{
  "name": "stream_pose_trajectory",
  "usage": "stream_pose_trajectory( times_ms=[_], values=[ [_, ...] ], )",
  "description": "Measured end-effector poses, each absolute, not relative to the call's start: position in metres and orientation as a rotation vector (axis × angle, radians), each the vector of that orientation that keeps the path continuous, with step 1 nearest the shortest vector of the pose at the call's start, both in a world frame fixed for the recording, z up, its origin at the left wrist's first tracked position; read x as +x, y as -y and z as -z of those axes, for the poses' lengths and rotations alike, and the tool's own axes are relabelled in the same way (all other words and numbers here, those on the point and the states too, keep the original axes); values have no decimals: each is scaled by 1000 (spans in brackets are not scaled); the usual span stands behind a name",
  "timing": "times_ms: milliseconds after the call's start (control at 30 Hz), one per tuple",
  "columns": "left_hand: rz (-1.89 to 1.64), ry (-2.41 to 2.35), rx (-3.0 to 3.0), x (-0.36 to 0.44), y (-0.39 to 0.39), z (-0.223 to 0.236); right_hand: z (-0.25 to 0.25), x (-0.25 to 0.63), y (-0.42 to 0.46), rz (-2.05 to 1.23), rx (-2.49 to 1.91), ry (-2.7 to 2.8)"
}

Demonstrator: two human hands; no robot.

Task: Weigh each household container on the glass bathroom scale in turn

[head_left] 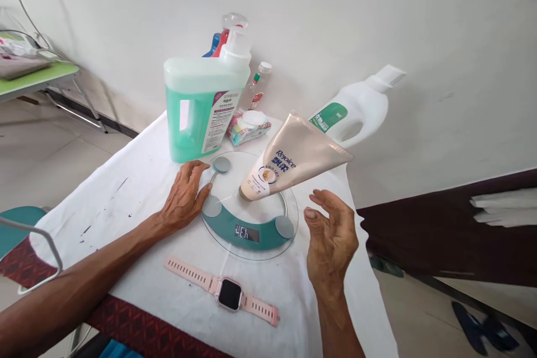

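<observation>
A round glass scale with a teal band and a lit display lies on the white-covered table. Standing on its cap on the scale is a beige Rejoice tube, its wide end up. My left hand rests at the scale's left edge, fingers apart, holding nothing. To the right of the tube, my right hand is raised with thumb and fingers apart and nothing between them. A pink-strapped smartwatch lies flat in front of the scale.
Behind the scale stand a large green-liquid bottle, a small clear bottle and a wipes packet. A white detergent bottle is at the back right, by the wall. A green table stands far left.
</observation>
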State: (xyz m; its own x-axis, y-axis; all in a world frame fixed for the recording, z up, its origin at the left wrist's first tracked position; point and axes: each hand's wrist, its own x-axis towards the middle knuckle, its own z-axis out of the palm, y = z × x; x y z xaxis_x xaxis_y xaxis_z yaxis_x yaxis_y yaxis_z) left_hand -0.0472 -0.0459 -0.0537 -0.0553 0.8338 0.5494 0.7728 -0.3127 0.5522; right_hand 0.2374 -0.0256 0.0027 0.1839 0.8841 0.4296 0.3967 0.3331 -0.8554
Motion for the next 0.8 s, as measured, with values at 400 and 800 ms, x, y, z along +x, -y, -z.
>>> stream_pose_trajectory(
  times_ms=[400, 800],
  values=[
    [-1615, -933, 2697, 2, 88, 46, -77, 152, -7, -261, -1234, 1642],
    [-1512, -911, 2744, 19, 99, 69, -52, 35, -7, -885, -889, 1767]
  ],
)
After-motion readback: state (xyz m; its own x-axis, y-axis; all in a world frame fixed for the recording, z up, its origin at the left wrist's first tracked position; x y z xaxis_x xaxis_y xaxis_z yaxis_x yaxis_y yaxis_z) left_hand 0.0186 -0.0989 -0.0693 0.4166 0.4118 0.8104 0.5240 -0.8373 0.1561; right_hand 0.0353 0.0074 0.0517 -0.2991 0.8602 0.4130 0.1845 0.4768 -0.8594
